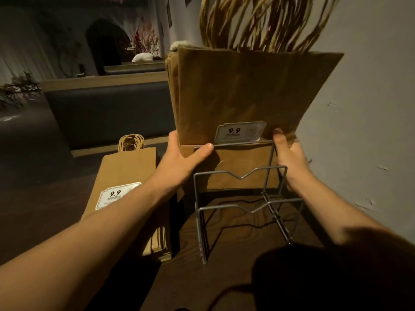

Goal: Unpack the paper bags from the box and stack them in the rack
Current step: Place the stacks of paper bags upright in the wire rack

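**woodgrain_fan:** Starting at the far left, the room's really dim. There's a dark padded bench (107, 108) running along the back with a pale ledge (105, 78) on top of it, some dry twiggy branches (18, 90) poking in at the left edge, and an arched dark opening (105, 41) further back. Closer in, a flat pile of brown paper bags (125, 176) lies on its side, twisted handles pointing away, with a white "9.9" sticker (116, 195) on the top one.

**bagstacker:** And the hands?

**woodgrain_fan:** The left hand (179, 158) is spread wide and pressed against the left edge of the standing bundle of bags (247, 95), thumb lying across the front. That bundle sits upright in the back slot of the wire rack (242, 198), handles (265, 21) sticking up in a blurry bunch, and it has its own "9.9" label (239, 132) low on the front. The rack's front slots have nothing in them.

**bagstacker:** Right side?

**woodgrain_fan:** The right hand (289, 153) clamps the bundle's right edge, thumb in front, fingers hidden behind. The rack stands on a dark tabletop (224, 277) with a swirly wood-grain pattern, tucked just beside a pale wall (370, 108) with a few chips and scuffs in the paint.
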A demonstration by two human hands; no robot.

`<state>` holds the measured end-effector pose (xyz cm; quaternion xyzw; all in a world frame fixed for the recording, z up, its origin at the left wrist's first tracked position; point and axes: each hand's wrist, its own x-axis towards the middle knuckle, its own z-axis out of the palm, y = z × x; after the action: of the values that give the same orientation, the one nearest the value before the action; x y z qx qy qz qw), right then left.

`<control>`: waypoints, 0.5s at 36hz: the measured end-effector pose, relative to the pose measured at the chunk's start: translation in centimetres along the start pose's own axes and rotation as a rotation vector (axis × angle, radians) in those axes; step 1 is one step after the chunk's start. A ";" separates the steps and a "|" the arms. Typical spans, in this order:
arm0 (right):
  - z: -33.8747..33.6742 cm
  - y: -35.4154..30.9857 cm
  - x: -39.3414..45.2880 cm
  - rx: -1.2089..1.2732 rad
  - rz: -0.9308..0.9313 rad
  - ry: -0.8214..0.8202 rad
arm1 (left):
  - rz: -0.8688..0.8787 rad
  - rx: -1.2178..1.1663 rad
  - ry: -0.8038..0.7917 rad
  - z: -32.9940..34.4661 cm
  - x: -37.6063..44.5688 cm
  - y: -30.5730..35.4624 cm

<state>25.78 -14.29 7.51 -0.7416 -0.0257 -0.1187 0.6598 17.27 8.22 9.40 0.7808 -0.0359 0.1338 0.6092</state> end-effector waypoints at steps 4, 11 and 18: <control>-0.3 -0.4 -0.2 -0.105 -0.048 0.006 | -0.024 0.152 -0.147 -2.9 1.5 1.2; -1.0 -0.9 -0.1 -0.154 -0.028 -0.101 | -0.098 0.269 -0.324 -5.4 2.2 2.8; -1.3 -1.8 -0.9 -0.115 -0.185 -0.177 | 0.006 0.492 -0.290 -4.7 1.7 2.7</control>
<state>24.40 -15.27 9.25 -0.7801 -0.1453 -0.1144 0.5977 17.58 12.22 13.41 0.9161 -0.0915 0.0271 0.3893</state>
